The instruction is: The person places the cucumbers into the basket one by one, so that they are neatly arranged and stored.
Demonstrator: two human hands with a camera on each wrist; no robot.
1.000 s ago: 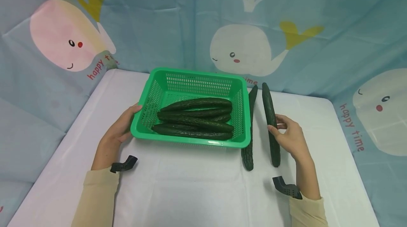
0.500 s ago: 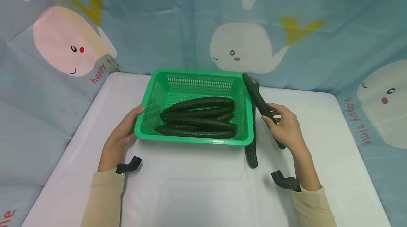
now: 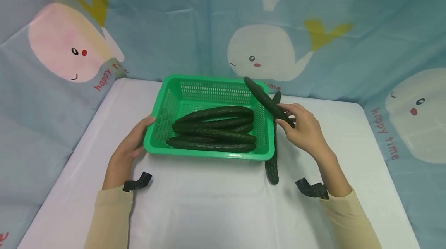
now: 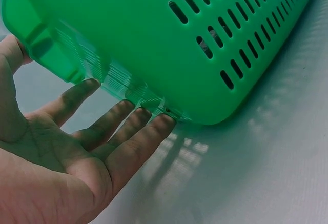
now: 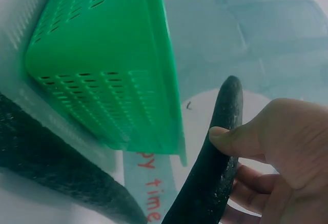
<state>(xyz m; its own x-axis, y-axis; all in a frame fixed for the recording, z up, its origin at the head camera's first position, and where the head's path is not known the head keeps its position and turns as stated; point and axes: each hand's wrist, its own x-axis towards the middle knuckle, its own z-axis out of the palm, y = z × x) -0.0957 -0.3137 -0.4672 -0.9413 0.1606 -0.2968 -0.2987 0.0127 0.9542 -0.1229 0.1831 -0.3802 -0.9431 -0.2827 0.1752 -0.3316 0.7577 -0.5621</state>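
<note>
My right hand pinches the lower end of a dark green cucumber, thumb on one side and fingers on the other. The cucumber slants up to the left, its far part over the right rim of a green plastic basket. Several cucumbers lie side by side in the basket. At the left side, my left hand rests against the basket; in the left wrist view its fairly straight fingers touch the outer wall. Another cucumber lies on the table along the basket's right side, partly hidden by it.
White cloth covers the table. A blue curtain printed with whales stands behind and at both sides. Each wrist carries a black camera mount, one left and one right.
My right hand has lifted the cucumber off the table and carried it left, tilting it until its far end lies above the basket. My left hand has stayed at the basket's left side.
</note>
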